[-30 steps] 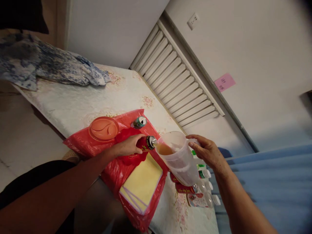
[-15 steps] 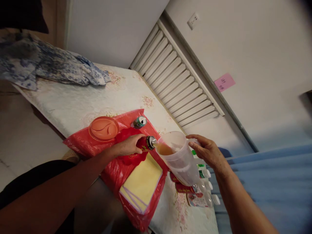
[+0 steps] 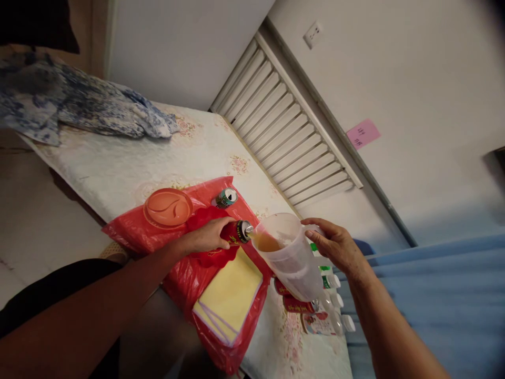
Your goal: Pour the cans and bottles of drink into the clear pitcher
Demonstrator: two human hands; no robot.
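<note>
My left hand (image 3: 211,235) is wrapped round a red drink can (image 3: 235,232), tipped so that its mouth lies at the rim of a translucent plastic pitcher (image 3: 294,258). Amber liquid (image 3: 267,242) shows inside the pitcher near that rim. The pitcher leans toward the can, and my right hand (image 3: 335,242) grips its handle. Below the can a red scalloped dish (image 3: 209,255) is partly covered by my left hand. A folded yellow cloth (image 3: 231,292) lies close by on a red plastic sheet (image 3: 179,279).
An orange divided bowl (image 3: 169,208) and an open green can (image 3: 225,198) stand on the red sheet. Behind the pitcher are red cans (image 3: 299,303) and several clear bottles (image 3: 321,322). Patterned fabric (image 3: 110,105) lies across the table's far left. A radiator (image 3: 292,131) runs along the wall.
</note>
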